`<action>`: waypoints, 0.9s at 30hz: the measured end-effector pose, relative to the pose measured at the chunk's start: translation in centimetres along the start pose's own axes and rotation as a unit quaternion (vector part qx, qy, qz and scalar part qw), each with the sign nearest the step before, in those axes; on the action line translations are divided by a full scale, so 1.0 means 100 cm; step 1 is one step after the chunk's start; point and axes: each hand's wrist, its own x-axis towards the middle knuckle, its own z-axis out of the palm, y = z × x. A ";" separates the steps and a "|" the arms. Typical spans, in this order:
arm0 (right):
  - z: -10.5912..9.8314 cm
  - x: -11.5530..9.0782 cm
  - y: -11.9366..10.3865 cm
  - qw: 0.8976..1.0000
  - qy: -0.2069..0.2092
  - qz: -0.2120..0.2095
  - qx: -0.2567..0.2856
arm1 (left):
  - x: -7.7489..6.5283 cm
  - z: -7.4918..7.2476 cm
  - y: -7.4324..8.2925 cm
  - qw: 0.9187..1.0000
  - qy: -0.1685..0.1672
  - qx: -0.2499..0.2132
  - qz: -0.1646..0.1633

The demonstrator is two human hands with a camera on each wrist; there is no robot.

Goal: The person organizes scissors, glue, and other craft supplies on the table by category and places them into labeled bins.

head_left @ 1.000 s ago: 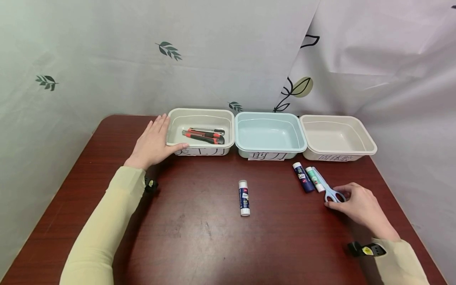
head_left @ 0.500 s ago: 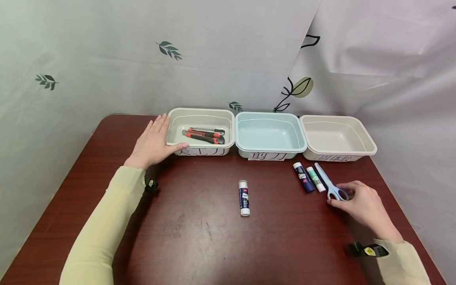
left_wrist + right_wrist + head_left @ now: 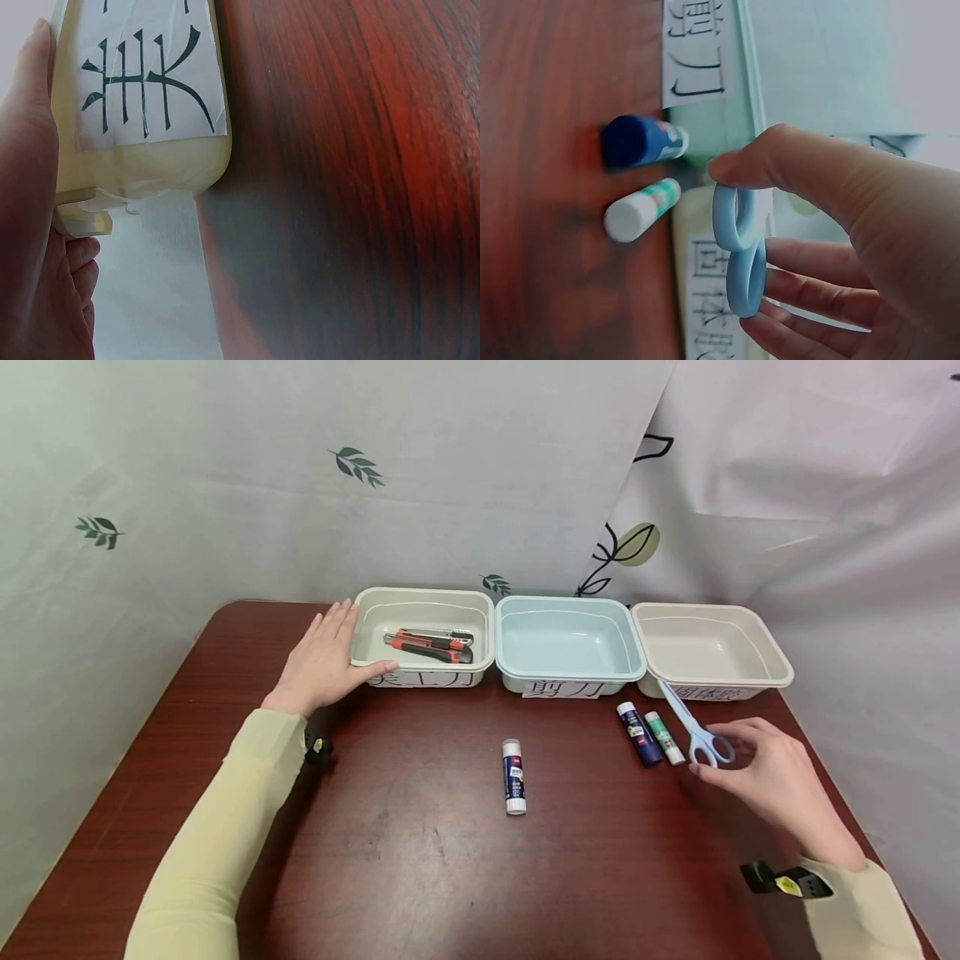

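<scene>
Scissors (image 3: 689, 719) had lifted clear of the glue sticks (image 3: 641, 737) near the counter (image 3: 585, 852)'s right edge, pinched by the right hand (image 3: 776, 772); the left hand (image 3: 318, 660) rested straight-fingered against a bin (image 3: 420, 610).

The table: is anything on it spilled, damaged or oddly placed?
Nothing looks spilled or broken. One glue stick lies alone in the middle of the table, away from the other glue sticks near the bins, so it seems stray. Faint dark marks may be scuffs.

Pale yellow long sleeves (image 3: 217, 835), black wristbands (image 3: 814, 883), yellow markings (image 3: 788, 885), bare hands (image 3: 318, 662)
</scene>
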 end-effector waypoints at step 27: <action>0.009 0.079 -0.043 0.996 -0.018 -0.062 0.053 | 0.000 0.000 0.000 1.000 0.002 -0.001 -0.002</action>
